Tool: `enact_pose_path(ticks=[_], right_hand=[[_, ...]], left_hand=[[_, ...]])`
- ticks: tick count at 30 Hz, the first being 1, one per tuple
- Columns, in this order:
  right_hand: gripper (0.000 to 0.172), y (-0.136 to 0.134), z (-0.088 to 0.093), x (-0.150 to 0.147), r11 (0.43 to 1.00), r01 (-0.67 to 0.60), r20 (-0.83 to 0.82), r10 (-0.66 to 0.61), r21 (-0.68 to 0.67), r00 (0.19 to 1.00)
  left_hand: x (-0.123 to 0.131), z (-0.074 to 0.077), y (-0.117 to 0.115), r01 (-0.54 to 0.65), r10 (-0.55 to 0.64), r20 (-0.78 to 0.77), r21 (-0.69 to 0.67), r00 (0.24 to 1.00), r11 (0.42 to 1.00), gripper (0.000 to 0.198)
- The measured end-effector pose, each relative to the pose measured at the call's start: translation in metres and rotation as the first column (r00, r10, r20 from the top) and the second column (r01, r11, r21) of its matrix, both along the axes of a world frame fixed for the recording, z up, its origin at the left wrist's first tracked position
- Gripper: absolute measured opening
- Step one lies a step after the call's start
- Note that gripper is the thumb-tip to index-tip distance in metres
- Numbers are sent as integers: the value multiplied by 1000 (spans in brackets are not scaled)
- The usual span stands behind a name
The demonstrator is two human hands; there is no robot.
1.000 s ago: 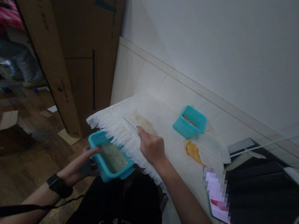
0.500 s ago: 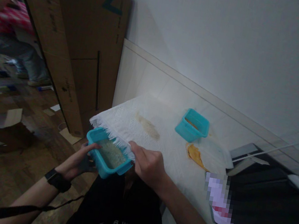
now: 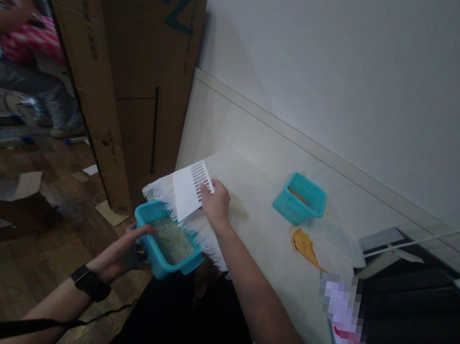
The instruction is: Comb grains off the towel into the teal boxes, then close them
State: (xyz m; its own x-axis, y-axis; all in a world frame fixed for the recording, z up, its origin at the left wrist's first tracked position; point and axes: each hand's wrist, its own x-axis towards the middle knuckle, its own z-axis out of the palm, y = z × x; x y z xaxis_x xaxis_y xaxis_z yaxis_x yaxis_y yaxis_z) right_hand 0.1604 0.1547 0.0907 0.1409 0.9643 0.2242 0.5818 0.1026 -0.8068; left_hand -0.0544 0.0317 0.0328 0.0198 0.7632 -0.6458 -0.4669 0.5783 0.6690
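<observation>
Pale wall [image 3: 338, 84] behind a white cloth [image 3: 231, 167]; some grains contained, some loose.
Left hand [image 3: 132, 246] grips the turquoise grain tub [image 3: 163, 270] by the fringe [image 3: 211, 243]; right hand [image 3: 216, 202] pinches a slotted scraper [image 3: 186, 189]; one patch [image 3: 239, 204] seems uncollected.

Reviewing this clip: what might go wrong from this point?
Spill: the left hand alone holds the near turquoise tub beyond the table edge, so a slip might drop its pale contents.

Snagging: the cloth's fringe overlaps the tub's rim in view and might catch on it.

Scatter: the right hand holds a slotted white scraper near the pale patch; a careless sweep might spread it.
</observation>
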Motion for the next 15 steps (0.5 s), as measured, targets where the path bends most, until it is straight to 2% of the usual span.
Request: enact_pose_path(ticks=[4,9,12,15], right_hand=[[19,1,-15,18,999,32,-18,-33,-5,999],[26,-11,-24,70,993,117,-28,-117,-8,993],[28,-18,-18,104,991,137,-24,-137,-12,990],[29,-14,3,133,993,114,8,-114,-20,993]], left_hand=[[0,-1,-2,37,-37,-11,38,999,999,76],[0,-2,-4,48,-48,-18,28,999,998,75],[0,-5,-5,64,-63,-12,39,998,997,72],[0,-7,-6,77,-77,-16,68,997,995,63]])
